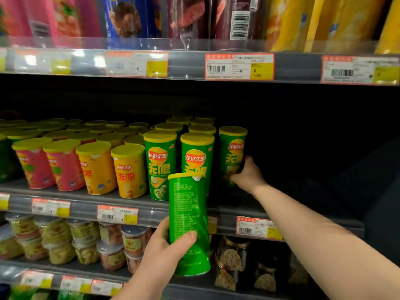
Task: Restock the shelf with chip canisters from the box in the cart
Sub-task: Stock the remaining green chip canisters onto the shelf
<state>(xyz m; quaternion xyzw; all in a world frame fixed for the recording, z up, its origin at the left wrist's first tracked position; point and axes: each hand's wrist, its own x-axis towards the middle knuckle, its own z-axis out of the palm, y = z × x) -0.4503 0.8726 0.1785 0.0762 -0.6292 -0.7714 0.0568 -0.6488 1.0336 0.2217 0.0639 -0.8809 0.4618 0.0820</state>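
chip canisters in green, with yellow lids, are in both hands. the left hand (171,247) grips one green canister (189,224) round its lower half. the thumb is curled across the front and the fingers are behind it. it is held nearly upright in the air, in front of the edge of the middle shelf (86,210). its printed back label faces the camera, and in this view its lid overlaps a shelved green can.

the right hand (246,176) reaches deeper in, arm stretched out, and is wrapped round the lower part of a second green canister (232,152) from its right side, logo facing out. that can stands upright at the right end of the green rows (160,165), just beside its neighbour. whether its base touches the shelf i cannot tell — the spot is dark.

left of the green rows stand orange canisters (129,172) and then pink canisters (34,167), all upright, in rows running to the back. price tags (117,214) sit along the shelf's front strip. the shelf above (188,66) carries taller tubes (238,18) in pink, blue, dark red and yellow, blurred. the shelf below holds clear tubs (86,241) of snacks, stacked, and darker packs (230,254) to the right.
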